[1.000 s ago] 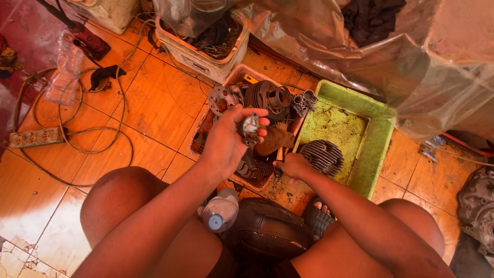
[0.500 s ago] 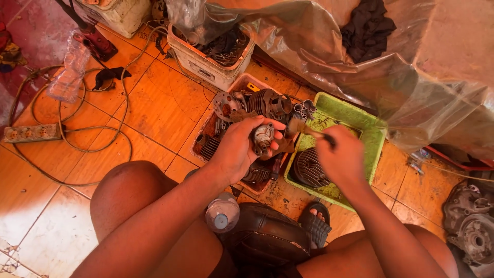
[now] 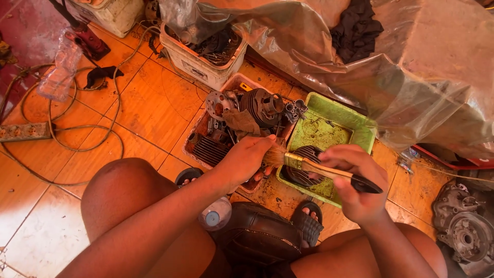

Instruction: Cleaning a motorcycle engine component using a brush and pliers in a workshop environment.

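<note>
The right hand [image 3: 355, 183] is closed around a paintbrush [image 3: 321, 169], bristles pointing to nine o'clock; the left hand [image 3: 247, 159] cups something hidden, above the green tray [image 3: 360, 128].

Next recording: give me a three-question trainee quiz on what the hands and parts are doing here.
1. True or false: the right hand holds a paintbrush.
2. Which tray does the finned metal part under the brush lie in: A) green tray, B) red tray, C) white bin?
3. Fill in: the brush bristles meet the ____ hand.

Key: 1 true; 2 A; 3 left.
</note>
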